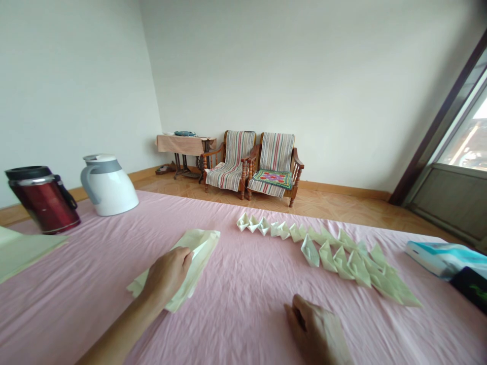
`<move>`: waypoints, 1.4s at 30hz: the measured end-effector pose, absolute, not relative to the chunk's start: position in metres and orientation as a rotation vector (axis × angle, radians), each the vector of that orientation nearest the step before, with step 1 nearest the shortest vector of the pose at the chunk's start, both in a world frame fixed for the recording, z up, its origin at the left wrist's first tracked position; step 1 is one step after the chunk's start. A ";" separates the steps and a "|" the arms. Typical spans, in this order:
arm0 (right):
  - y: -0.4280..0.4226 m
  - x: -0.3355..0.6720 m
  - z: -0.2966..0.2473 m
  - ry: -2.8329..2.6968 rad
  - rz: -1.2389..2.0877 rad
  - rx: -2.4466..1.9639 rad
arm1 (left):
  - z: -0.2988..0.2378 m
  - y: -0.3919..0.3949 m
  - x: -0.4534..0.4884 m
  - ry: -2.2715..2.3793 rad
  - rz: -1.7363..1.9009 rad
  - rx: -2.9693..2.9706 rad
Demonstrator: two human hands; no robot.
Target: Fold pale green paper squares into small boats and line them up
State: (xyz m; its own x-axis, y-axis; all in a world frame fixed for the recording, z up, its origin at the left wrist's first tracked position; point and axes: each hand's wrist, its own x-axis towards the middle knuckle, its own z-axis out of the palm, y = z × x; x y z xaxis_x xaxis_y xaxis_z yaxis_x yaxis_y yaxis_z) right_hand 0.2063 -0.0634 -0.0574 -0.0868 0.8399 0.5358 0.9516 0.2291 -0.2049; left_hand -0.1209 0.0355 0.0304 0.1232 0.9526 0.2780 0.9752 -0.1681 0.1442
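Pale paper (180, 296): your left hand (167, 271) curls over it, pinch unclear; probably parting sheets.
Right hand (315, 324): loosely curled, closure unclear.
Top sheet (205, 243): likely needs freeing next.

The left hand (167, 271) covers part of the pale paper (203, 251) (sheet count unclear).

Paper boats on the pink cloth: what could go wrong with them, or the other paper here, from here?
The right hand is near the paper boats, so a careless sweep might topple or crush some.
The left hand is on the pale paper, which could crease or slip over the wrinkled cloth.
The red flask, if knocked, might fall onto the paper at far left.
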 end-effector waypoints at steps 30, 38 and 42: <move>-0.084 0.179 -0.027 -2.067 -0.279 -1.360 | 0.012 -0.038 0.012 -1.260 -0.660 -3.139; -0.072 0.203 -0.034 -1.808 -0.064 -1.372 | 0.012 0.003 -0.017 -1.349 -1.232 -2.991; -0.068 0.213 -0.025 -1.726 -0.053 -1.346 | 0.006 0.017 -0.026 -1.707 -1.282 -3.033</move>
